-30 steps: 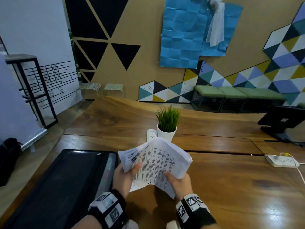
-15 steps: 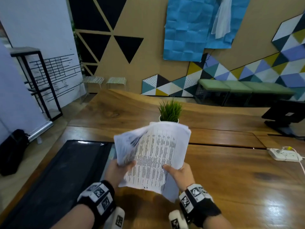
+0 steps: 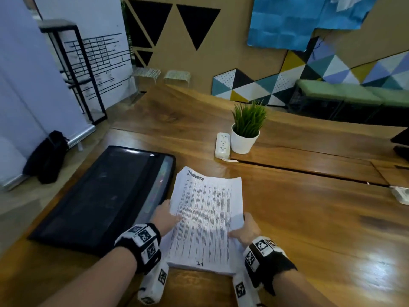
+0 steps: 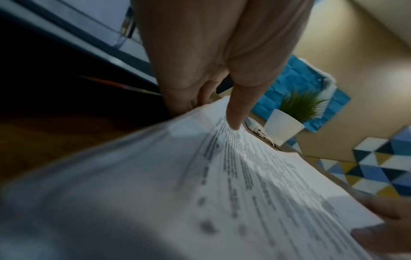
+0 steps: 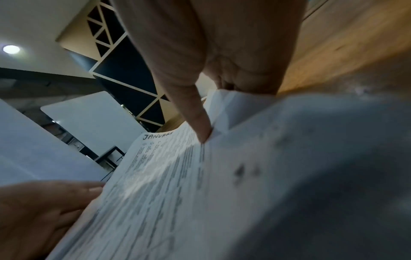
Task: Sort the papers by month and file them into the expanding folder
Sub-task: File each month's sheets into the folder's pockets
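Note:
A stack of printed papers (image 3: 205,220) is held over the wooden table (image 3: 309,229); the top sheet is hand-labelled "January" at its far edge. My left hand (image 3: 164,216) grips the stack's left edge, thumb on top and fingers underneath. My right hand (image 3: 246,230) grips the right edge the same way. The wrist views show each thumb pressing on the papers (image 4: 244,184) (image 5: 200,193). The black expanding folder (image 3: 99,200) lies flat to the left of the stack, coloured tabs showing along its right side.
A white potted plant (image 3: 245,131) and a power strip (image 3: 222,144) stand on the table beyond the papers. Another power strip (image 3: 401,194) lies at the right edge. A dark monitor base (image 3: 400,142) sits at the far right.
The papers were raised and bent up in front of the plant; now they are lowered and flattened near the table. The head view has tilted downward.

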